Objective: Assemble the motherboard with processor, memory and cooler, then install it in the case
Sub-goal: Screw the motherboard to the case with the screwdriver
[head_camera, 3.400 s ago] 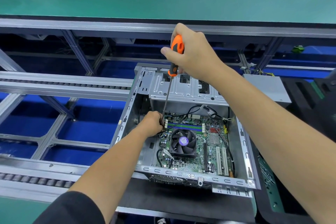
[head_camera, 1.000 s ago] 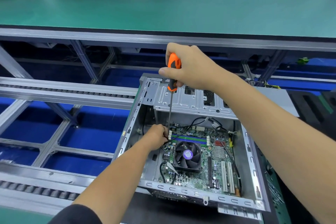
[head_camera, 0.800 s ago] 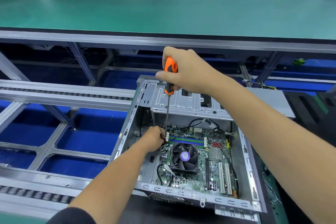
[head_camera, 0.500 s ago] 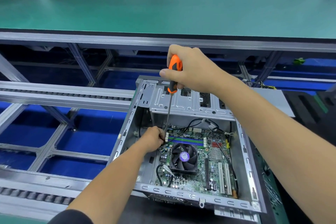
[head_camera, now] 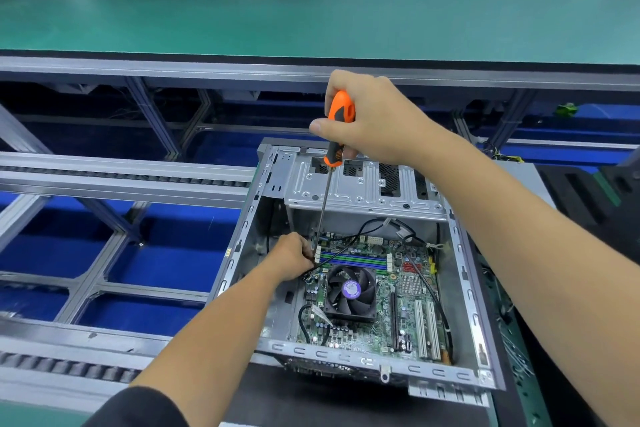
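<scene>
Green circuit-board motherboard (head_camera: 377, 302), seated flat on the floor of the open case (head_camera: 464, 291), which lies on its side near centre-right. Black cooler (head_camera: 350, 291) with a purple hub label, mounted mid-board. Memory slots (head_camera: 353, 260), blue and green, just beyond the cooler. White expansion slots (head_camera: 426, 326) at the board's near right. Black cable (head_camera: 424, 279) draped across the board's right half. Screwdriver (head_camera: 337, 130), orange and black handle, long thin shaft running down to the board's far left corner; tip hidden behind the left hand. Right hand (head_camera: 372, 121), fingers and thumb wrapped round the handle, above the case's far drive bay (head_camera: 360, 187). Left hand (head_camera: 294, 256), inside the case at the board's far left corner, fingers curled at the shaft's lower end; what they pinch cannot be told. Grey roller conveyor rails (head_camera: 124, 175) to the left. Green worktop (head_camera: 311, 17) beyond.
</scene>
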A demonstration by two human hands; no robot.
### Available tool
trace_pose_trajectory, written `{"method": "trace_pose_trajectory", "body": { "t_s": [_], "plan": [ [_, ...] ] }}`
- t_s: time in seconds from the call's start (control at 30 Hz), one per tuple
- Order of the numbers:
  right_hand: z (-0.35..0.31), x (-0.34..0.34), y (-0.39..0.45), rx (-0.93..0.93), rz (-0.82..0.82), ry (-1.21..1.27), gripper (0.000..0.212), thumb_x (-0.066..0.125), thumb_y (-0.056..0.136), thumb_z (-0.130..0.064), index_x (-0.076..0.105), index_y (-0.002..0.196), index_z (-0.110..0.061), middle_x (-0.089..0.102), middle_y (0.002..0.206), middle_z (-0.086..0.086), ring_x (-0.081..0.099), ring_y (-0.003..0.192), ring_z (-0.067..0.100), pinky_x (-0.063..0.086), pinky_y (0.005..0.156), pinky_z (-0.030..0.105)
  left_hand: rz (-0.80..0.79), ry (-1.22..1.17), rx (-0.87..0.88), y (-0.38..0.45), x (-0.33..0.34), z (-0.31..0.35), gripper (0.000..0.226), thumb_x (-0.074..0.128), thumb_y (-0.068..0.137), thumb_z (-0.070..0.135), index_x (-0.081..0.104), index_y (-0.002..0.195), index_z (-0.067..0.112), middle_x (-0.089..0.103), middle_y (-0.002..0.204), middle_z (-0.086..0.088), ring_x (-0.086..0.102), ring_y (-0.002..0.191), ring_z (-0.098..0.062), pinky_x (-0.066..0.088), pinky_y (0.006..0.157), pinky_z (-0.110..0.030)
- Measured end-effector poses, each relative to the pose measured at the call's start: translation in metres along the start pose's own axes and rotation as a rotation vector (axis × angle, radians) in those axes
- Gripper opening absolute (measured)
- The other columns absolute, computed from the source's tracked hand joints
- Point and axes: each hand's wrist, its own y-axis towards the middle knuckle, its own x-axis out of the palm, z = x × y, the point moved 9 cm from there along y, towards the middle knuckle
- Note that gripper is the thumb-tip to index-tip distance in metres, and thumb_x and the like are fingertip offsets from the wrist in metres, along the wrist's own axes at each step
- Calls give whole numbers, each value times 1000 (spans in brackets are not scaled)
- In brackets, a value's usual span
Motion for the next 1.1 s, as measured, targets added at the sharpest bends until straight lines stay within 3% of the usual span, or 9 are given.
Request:
{"method": "trace_pose_trajectory", "body": {
  "t_s": [0.23,0.43,0.57,0.77,0.93,1.0,1.1],
  "plan": [
    [-1,-4,0,-10,26,-48,27,65,87,-41,53,93,-18,62,76,-3,61,65,7,50,46,17,-30,-2,-42,3,4,-4,27,72,79,14,48,68,20,51,76,7,49,69,-9,38,65,-20],
    [1,-3,0,5,16,-43,28,64,88,-41,52,94,-18,62,80,0,63,56,8,51,45,18,-104,-93,-126,5,12,-10,32,70,79,13,40,69,17,53,79,-1,51,77,-17,42,73,-26],
    [1,-3,1,4,23,-67,27,64,87,-42,52,92,-18,63,79,-1,62,57,3,52,47,19,-115,-144,-168,3,10,-10,40,68,78,6,34,61,17,42,62,-1,39,55,-13,34,54,-24],
    [3,-3,1,16,16,-55,26,64,87,-41,52,91,-19,64,77,0,65,52,5,55,52,28,-102,-172,-223,0,3,-13,32,65,81,8,39,63,13,41,58,-3,39,51,-16,31,50,-25],
    [4,-7,1,20,56,-57,27,65,86,-41,53,91,-17,64,76,0,65,57,10,56,57,34,1,-379,-240,2,-10,-14,12,59,85,-4,54,78,5,61,79,-18,55,64,-21,45,63,-30],
    [4,-9,1,29,75,-63,27,65,85,-40,53,91,-17,65,77,1,64,63,12,56,56,31,-6,-394,-226,2,-7,-15,21,50,86,-9,59,79,8,63,86,-19,56,70,-22,45,67,-31],
    [2,-14,2,26,94,-53,27,65,86,-37,53,92,-14,65,78,4,65,56,12,51,47,22,-6,-357,-204,-1,-7,-13,24,51,86,-11,66,78,6,68,102,-19,65,92,-26,50,80,-31]
  ]
}}
